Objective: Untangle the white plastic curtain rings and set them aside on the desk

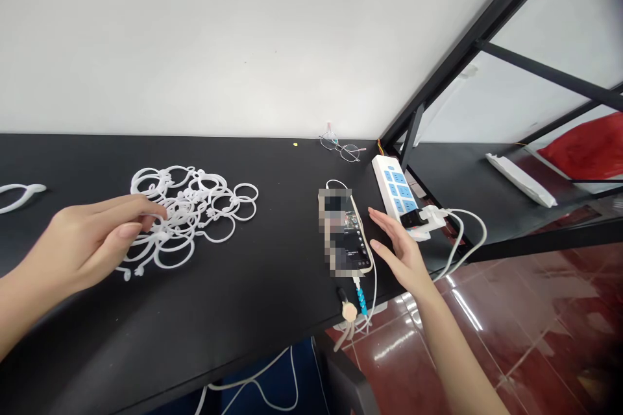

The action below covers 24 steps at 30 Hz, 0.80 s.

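A heap of white plastic rings with small ornaments (195,214) lies on the black table (263,285). My left hand (92,240) rests at the heap's left side, fingers pinched together on one of the white rings. My right hand (402,253) lies open and flat on the table's right edge, fingers stretched out beside a phone (344,232) whose screen is lit. A white cable with a blue plug (361,298) runs from the phone's near end.
A white power strip with blue sockets (396,188) lies right of the phone, with a plug and white cables. Glasses (341,148) sit by the wall. Another white piece (22,194) lies far left. A black metal frame (467,45) and red tiled floor are to the right.
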Tool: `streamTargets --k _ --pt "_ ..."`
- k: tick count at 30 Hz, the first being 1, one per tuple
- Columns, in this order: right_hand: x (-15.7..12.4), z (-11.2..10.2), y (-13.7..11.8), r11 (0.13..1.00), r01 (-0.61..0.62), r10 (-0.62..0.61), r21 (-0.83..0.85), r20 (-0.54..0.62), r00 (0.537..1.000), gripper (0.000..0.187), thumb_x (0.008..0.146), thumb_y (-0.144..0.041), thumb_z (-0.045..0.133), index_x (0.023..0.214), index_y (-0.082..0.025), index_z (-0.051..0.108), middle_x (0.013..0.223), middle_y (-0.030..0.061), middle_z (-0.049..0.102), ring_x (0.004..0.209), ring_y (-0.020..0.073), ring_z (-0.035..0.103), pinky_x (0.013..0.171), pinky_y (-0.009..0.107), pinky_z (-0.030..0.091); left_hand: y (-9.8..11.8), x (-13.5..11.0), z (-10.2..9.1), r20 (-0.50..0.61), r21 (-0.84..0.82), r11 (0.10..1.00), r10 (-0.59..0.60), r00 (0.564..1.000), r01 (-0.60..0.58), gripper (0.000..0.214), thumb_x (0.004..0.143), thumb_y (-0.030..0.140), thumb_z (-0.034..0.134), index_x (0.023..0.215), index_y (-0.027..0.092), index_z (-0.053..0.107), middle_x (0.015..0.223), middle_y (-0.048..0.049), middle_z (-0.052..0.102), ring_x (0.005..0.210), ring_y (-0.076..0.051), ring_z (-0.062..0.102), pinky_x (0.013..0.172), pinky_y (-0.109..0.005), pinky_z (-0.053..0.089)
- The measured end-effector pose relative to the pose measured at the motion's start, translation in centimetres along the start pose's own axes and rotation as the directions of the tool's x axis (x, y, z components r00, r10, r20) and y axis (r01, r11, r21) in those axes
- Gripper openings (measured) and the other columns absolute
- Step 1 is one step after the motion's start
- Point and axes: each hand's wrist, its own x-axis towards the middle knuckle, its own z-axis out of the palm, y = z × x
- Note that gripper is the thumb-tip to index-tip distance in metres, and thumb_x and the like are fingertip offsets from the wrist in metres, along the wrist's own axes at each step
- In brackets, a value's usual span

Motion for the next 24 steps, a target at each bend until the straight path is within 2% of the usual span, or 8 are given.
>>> streamTargets --k 24 --pt "-0.23 0.10 0.11 0.993 0.041 -0.044 -0.110 -0.025 0.999 0.044 0.089 -0.034 0.062 0.132 -0.027 0.053 0.142 0.0069 0.052 0.134 0.0266 0.046 0.116 0.051 0.032 -0.10 -0.01 -0.01 0.013 -0.015 1.000 -0.005 1.000 0.005 0.041 0.090 0.043 0.029 0.088 0.018 0.062 0.080 -0.0038 0.065 0.068 -0.017 0.059 0.067 -0.026 0.039"
